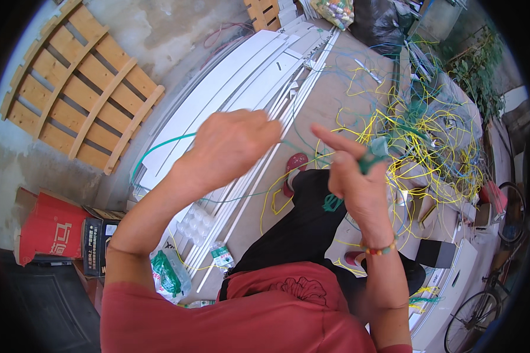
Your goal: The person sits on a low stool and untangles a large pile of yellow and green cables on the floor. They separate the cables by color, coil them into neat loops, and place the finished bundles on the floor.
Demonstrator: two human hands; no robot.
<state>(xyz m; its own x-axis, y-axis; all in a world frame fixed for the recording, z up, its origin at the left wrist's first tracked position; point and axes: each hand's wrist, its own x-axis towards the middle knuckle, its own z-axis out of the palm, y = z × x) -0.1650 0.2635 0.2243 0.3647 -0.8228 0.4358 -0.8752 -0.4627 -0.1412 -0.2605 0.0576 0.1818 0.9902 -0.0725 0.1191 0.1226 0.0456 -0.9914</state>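
My left hand [236, 148] is raised in front of me, its fingers curled closed on a green cord [165, 142] that loops out to the left and hangs down. To its right, my right hand [355, 176] has its index finger stretched out and its other fingers bent round a bundle of green cord [371, 163]. More of the bundle hangs below the palm. A thin green strand runs between the two hands. Under and beyond them lie long white panels [212, 92] and narrow white strips [243, 194].
A large tangle of yellow cord [406, 145] with blue and green strands covers the floor at right. Wooden pallets [81, 79] lean on the left wall. A red cardboard box [55, 225] stands lower left, a bicycle [477, 313] lower right. Plastic packages [170, 273] lie near me.
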